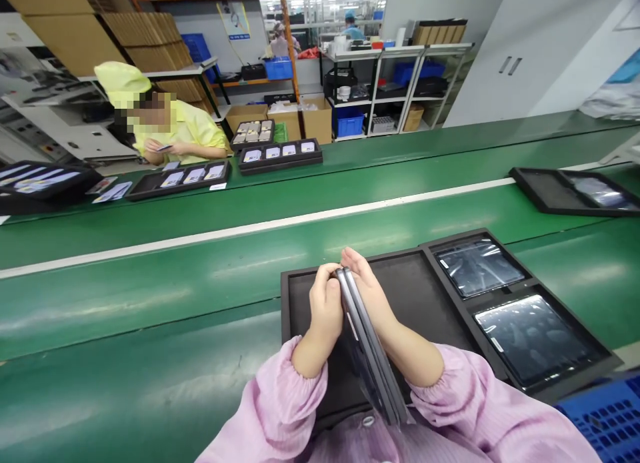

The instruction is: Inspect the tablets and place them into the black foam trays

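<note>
Two thin dark tablets (370,346) stand on edge, pressed face to face between my hands, close to my body. My left hand (326,304) is closed round their left side near the far end. On the other side, my right hand (370,293) lies against the right face, its fingertips reaching past the far edge. Below them is a black tray (286,316) with a large compartment under my hands. In its right-hand compartments lie a film-covered tablet (481,266) and a second tablet (540,336), each with a small white label.
Green conveyor belts (150,336) cross in front of me, parted by a white strip (300,221). Another black tray (550,189) sits at the far right. A blue crate (607,416) is at the lower right. Across the belt, a person in yellow (193,133) works beside trays of cards (280,157).
</note>
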The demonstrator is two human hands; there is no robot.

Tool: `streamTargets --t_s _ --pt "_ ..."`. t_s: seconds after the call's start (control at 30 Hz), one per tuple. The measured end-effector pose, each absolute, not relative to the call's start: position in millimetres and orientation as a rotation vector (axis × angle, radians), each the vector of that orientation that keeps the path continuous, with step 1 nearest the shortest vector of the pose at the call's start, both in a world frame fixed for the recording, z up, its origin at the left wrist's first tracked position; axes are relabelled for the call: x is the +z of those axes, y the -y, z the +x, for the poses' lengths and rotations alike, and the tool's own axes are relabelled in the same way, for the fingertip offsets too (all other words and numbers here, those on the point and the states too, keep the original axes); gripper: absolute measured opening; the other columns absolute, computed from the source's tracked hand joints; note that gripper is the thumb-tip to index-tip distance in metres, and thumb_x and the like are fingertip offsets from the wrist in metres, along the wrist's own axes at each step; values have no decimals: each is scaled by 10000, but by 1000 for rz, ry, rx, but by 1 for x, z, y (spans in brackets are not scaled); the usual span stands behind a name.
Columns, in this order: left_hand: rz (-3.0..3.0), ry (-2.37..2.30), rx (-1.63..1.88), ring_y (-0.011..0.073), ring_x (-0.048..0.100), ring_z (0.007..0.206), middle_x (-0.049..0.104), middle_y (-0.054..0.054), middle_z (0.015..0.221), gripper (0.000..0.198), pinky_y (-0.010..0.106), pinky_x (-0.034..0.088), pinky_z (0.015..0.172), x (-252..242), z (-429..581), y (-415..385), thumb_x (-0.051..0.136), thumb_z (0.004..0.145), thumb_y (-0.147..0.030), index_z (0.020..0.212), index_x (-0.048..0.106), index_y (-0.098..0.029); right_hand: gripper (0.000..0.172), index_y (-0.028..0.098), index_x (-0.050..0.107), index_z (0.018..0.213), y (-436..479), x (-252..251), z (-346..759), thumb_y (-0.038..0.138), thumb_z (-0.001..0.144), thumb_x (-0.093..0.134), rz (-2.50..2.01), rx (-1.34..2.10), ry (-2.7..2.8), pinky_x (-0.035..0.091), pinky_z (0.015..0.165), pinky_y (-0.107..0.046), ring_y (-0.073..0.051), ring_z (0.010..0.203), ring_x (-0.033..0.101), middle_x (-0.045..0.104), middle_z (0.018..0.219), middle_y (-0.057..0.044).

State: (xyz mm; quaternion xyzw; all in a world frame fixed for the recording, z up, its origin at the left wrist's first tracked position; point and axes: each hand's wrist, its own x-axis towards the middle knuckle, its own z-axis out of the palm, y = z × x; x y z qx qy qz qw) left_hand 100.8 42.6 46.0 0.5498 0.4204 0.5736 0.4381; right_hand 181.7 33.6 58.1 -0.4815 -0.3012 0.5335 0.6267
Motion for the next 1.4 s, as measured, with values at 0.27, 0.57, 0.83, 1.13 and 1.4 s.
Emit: streamTargets --t_s 0.27,0.57,0.83,1.13,1.4 --pt "1857 -1282 1339 183 564 654 607 15 663 494 284 431 641 51 82 -72 398 781 -646 711 588 -195 532 138 646 1063 12 62 276 574 764 585 -897 1470 1225 472 860 -386 -254 958 622 681 1022 -112" --pt "2017 -1345 1290 154 500 578 520 -14 587 435 258 436 601 57 76 -75 366 820 -571 659 533 -202 435 210 588 1193 29 67 282 159 762 560 -1158 1238 1414 431 923 -349 -213 1039 574 657 1090 -18" --pt "2084 -1341 1291 148 474 559 494 -20 578 465 252 426 588 58 72 -70 345 835 -587 650 532 -203 430 195 604 1167 31 65 283 182 737 585 -1130 1292 1350 452 885 -334 -199 971 591 666 1056 -25" --pt "2107 -1284 1376 166 552 614 573 9 639 476 263 454 597 55 68 -60 347 850 -587 714 570 -189 389 145 658 1045 30 66 282 368 727 638 -1112 1422 1269 453 705 -284 -168 762 561 651 864 -43" --pt "2227 -1112 1472 174 607 643 637 53 739 430 261 475 576 48 68 -43 353 880 -532 849 574 -164 282 143 667 959 28 102 278 254 716 579 -1277 1585 1576 373 574 -201 -113 627 472 565 711 22"
